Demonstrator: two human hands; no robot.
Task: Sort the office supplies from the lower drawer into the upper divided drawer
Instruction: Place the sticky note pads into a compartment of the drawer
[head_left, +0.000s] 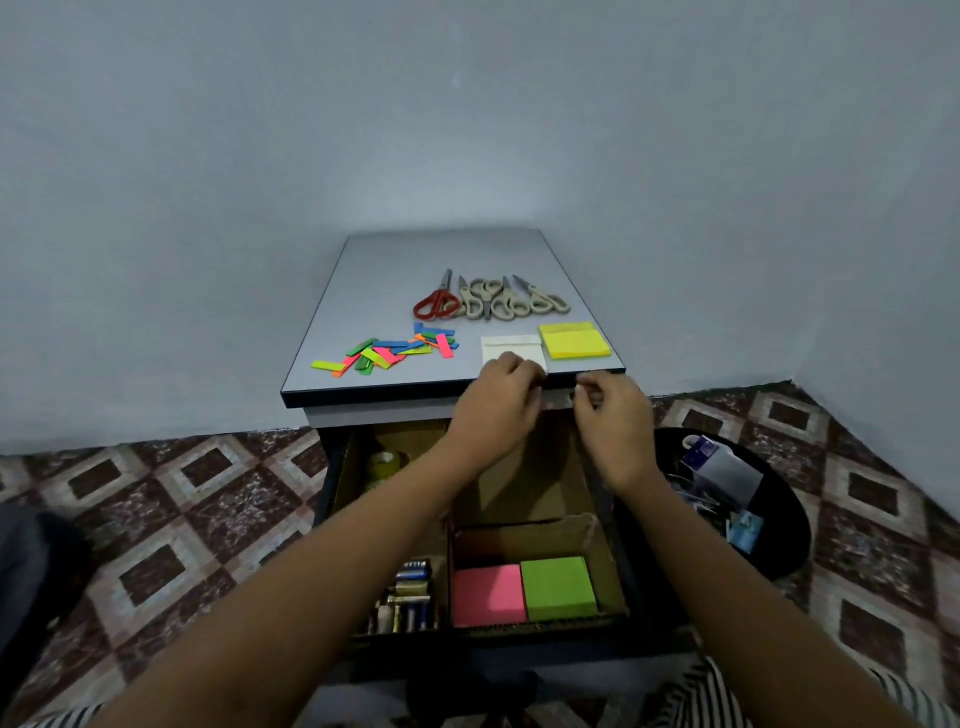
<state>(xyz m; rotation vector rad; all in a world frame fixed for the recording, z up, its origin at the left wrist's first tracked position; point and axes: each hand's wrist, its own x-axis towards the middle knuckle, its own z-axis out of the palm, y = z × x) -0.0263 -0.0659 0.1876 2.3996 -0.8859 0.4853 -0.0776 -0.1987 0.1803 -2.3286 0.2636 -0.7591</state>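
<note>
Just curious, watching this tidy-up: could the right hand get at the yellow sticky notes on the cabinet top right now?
Probably yes. The yellow sticky notes lie uncovered near the front right corner of the cabinet top, just beyond the right hand, with nothing between them.

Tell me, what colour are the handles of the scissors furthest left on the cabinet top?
Red. Those scissors show best in the head view, the only one here.
</note>
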